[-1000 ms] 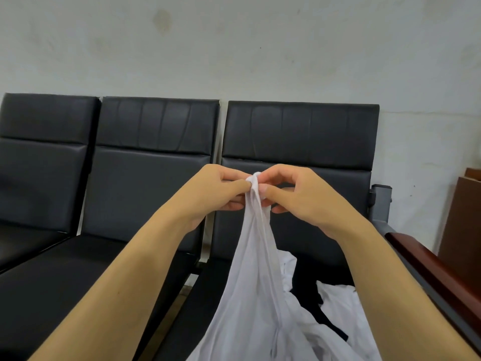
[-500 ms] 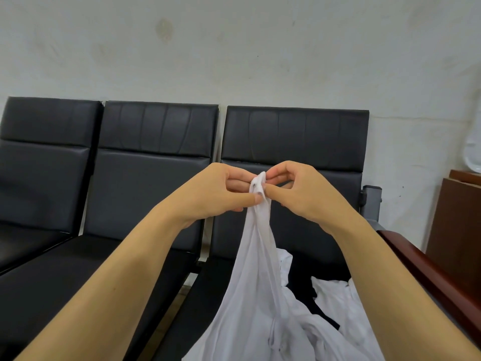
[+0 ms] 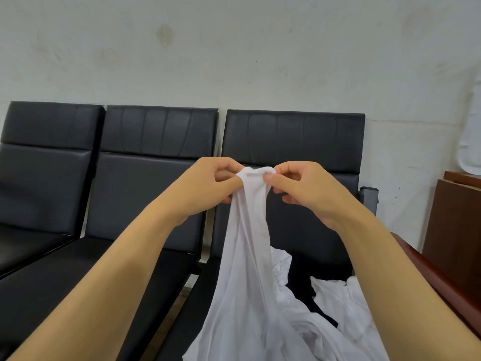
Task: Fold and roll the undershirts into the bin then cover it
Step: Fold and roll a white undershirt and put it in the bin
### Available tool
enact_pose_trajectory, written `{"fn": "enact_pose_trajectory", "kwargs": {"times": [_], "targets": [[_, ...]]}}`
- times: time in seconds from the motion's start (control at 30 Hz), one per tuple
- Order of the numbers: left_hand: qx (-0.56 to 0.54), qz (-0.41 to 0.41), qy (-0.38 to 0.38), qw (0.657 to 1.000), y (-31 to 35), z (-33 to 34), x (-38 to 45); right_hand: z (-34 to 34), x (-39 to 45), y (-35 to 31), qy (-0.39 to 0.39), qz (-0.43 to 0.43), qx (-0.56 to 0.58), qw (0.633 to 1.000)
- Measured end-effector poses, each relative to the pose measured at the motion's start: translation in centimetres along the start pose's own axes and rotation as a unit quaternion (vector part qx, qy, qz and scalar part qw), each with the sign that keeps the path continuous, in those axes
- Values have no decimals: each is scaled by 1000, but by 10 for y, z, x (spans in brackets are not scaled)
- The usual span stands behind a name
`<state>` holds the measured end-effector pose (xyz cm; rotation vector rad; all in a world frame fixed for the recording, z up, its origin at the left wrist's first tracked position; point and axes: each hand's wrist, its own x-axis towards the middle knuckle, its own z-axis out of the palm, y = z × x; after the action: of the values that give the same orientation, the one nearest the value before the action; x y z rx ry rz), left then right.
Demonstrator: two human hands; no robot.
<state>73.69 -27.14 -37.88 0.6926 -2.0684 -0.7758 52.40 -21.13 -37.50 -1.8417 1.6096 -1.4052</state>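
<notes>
Black seats point(image 3: 156, 165), undershirt point(image 3: 247, 243) hanging lengthwise, pinched by left hand point(image 3: 208, 183), right hand point(image 3: 304, 188)

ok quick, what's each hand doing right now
Left hand: closed, pinching the top edge of the white undershirt.
Right hand: closed, pinching the same top edge beside the left.
</notes>
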Motion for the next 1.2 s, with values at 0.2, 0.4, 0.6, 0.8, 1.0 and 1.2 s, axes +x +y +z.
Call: {"fn": "enact_pose_trajectory", "kwargs": {"times": [0.2,0.4,0.6,0.8,1.0,1.2], "targets": [[-54,4,-34,998,5,1,-3,5,1,-4,-19,-70,-12,997],[-16,-10,3,1000,9,0,-4,4,1,-5,-30,-108,-79,991],[91,-48,-35,994,0,14,-10,-5,2,-8,77,-148,-122,978],[234,-67,-112,964,-39,49,-22,-21,2,-4,151,-120,-178,965],[253,-115,-281,919,-76,57,-41,-33,3,21,164,-85,-193,964],[269,-121,-329,897,-95,74,-52,-45,5,43,177,-58,-198,962]]}}
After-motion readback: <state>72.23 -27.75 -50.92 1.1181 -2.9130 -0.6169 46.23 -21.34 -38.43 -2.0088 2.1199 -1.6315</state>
